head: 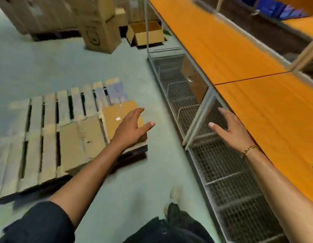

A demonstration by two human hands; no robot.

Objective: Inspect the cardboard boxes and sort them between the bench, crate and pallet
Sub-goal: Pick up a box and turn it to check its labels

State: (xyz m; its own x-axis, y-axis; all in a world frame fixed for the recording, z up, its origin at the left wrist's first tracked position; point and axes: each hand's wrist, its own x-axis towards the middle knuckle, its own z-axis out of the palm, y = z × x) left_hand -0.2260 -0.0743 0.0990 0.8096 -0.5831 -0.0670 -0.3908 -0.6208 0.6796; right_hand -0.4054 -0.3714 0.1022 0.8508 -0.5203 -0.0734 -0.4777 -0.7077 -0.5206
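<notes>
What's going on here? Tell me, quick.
A person stands between a pallet and an orange bench, both hands empty and open. The left hand hovers over a closed box on the pallet's corner, beside flattened cardboard. The right hand hovers by the bench edge. An open box sits on the floor farther off.
</notes>
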